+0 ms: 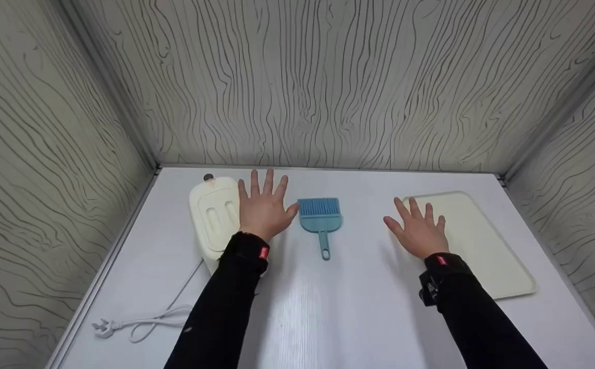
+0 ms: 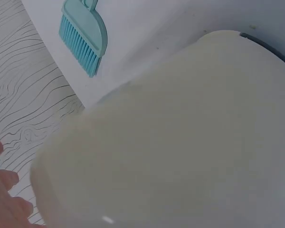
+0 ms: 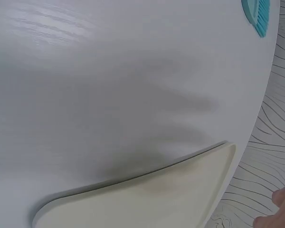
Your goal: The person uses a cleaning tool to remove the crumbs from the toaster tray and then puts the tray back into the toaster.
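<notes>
My left hand (image 1: 264,210) hovers with fingers spread beside a cream toaster (image 1: 209,218), overlapping its right side in the head view. The toaster has two long slots on top and a dark knob at its far end; its smooth side (image 2: 166,142) fills most of the left wrist view. Between my hands lies a small blue brush (image 1: 320,220), bristles toward the back wall and handle toward me. My right hand (image 1: 420,233), fingers also spread, is above the left edge of a cream tray (image 1: 482,251). Neither hand holds anything.
A white cord (image 1: 159,320) with a plug (image 1: 103,328) lies at the table's front left. The white table (image 1: 349,307) is enclosed by wood-grain panels (image 1: 297,92) at the back and both sides.
</notes>
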